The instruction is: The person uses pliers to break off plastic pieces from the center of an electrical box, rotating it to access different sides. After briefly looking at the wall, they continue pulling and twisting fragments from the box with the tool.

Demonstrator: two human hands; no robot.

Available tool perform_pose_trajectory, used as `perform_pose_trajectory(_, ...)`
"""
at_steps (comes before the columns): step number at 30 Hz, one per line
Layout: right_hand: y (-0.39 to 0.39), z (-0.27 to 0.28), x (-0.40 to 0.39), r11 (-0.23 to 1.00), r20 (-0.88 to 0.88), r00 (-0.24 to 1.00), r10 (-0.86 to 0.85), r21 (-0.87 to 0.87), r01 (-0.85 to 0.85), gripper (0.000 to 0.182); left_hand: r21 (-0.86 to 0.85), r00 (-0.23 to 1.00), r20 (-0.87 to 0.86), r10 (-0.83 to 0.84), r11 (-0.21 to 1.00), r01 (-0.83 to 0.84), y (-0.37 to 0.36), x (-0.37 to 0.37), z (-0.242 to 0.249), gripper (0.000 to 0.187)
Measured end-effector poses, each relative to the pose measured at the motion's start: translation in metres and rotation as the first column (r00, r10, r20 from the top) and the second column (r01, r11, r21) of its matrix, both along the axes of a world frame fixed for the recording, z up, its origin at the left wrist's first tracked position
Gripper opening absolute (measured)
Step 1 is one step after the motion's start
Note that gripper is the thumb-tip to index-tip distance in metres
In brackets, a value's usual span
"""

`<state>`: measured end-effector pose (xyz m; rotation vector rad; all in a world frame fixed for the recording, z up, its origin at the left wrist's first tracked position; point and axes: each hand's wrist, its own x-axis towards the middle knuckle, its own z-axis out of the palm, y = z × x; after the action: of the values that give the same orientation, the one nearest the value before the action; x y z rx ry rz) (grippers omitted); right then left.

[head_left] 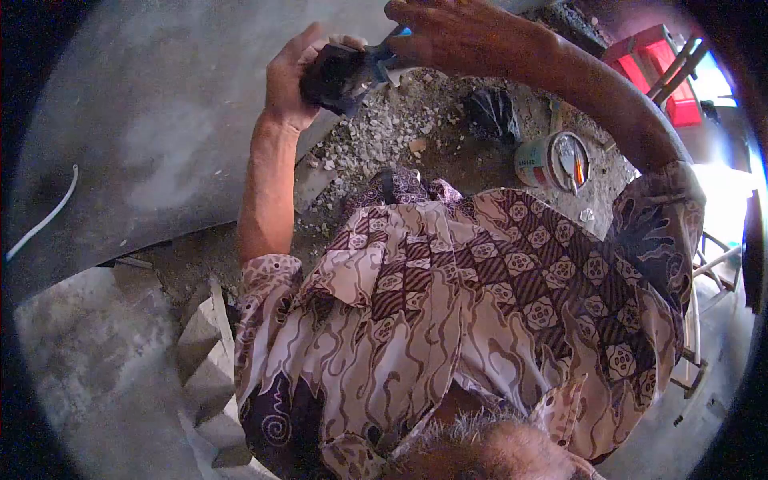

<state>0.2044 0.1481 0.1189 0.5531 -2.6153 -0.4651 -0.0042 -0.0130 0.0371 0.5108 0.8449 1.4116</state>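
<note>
My left hand point(292, 80) is raised at the top, left of centre, with its fingers around a black object point(340, 76) whose exact kind I cannot make out. My right hand point(436, 36) is to its right, fingers bent around a small dark-blue piece point(386, 58) that touches or nearly touches the black object's right side. Most of that piece is hidden by the fingers. Both hands are above a patch of broken stone rubble point(368, 136).
A bucket point(536, 164) with tools in it stands right of the rubble, near a black plastic bag point(492, 112). A red box-like item point(660, 76) is at upper right. A grey panel point(160, 104) fills the upper left, above concrete steps point(212, 352). A white cable point(48, 220) lies far left.
</note>
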Motion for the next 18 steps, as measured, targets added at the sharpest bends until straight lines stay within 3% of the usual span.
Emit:
perform_pose_trajectory(1,-0.001,0.002,-0.003,0.995,0.181,0.98,-0.08,-0.05,0.09,0.019,0.002,1.0,0.0,-0.002,1.0,0.002,-0.004,0.004,0.0,0.06)
perform_pose_trajectory(2,-0.001,0.005,-0.006,0.979,0.356,0.923,-0.147,-0.082,0.188,0.021,0.134,0.998,0.056,-0.004,0.991,-0.004,-0.011,0.011,0.0,0.065)
perform_pose_trajectory(3,0.0,0.009,-0.007,0.978,0.357,0.922,-0.15,-0.083,0.192,0.021,0.259,0.993,0.114,-0.015,0.966,-0.015,-0.016,0.015,-0.001,0.071)
perform_pose_trajectory(4,0.002,0.013,-0.008,0.978,0.404,0.908,-0.113,-0.118,0.174,0.021,0.258,0.993,0.115,-0.018,0.966,-0.012,-0.016,0.014,-0.005,0.071)
perform_pose_trajectory(6,0.008,0.012,-0.009,0.975,0.447,0.891,-0.078,-0.154,0.163,0.021,0.434,0.997,0.026,-0.076,0.899,0.057,-0.013,0.011,-0.013,0.07)
perform_pose_trajectory(7,0.013,0.007,-0.009,0.979,0.415,0.908,-0.056,-0.153,0.131,0.019,0.435,0.996,0.027,-0.079,0.899,0.059,-0.01,0.014,-0.016,0.07)
perform_pose_trajectory(10,0.015,0.0,-0.007,0.985,0.408,0.913,-0.025,-0.146,0.092,0.018,0.3,0.993,0.102,0.064,0.949,-0.093,-0.006,0.02,-0.028,0.059)
perform_pose_trajectory(12,0.01,0.0,-0.004,0.986,0.432,0.902,-0.023,-0.139,0.092,0.017,0.095,0.971,0.096,0.221,0.969,-0.23,0.0,0.018,-0.033,0.047)
perform_pose_trajectory(13,0.003,0.001,-0.001,0.975,0.426,0.894,-0.137,-0.102,0.198,0.018,0.098,0.97,0.097,0.223,0.968,-0.232,0.002,0.02,-0.035,0.047)
perform_pose_trajectory(14,0.0,0.001,0.0,0.951,0.414,0.875,-0.25,-0.066,0.303,0.019,0.02,0.912,-0.176,0.371,0.928,-0.373,0.004,0.023,-0.036,0.042)
perform_pose_trajectory(15,0.0,-0.001,0.001,0.951,0.412,0.876,-0.251,-0.065,0.304,0.019,-0.016,0.77,-0.444,0.458,0.855,-0.518,0.007,0.023,-0.036,0.037)
perform_pose_trajectory(17,0.003,-0.008,0.002,0.897,0.562,0.716,-0.414,0.12,0.425,0.021,0.032,0.71,-0.492,0.504,0.825,-0.564,0.012,0.012,-0.04,0.037)
perform_pose_trajectory(18,0.008,-0.01,0.002,0.899,0.559,0.72,-0.412,0.122,0.42,0.021,0.008,0.769,-0.349,0.536,0.822,-0.569,0.01,0.01,-0.035,0.037)
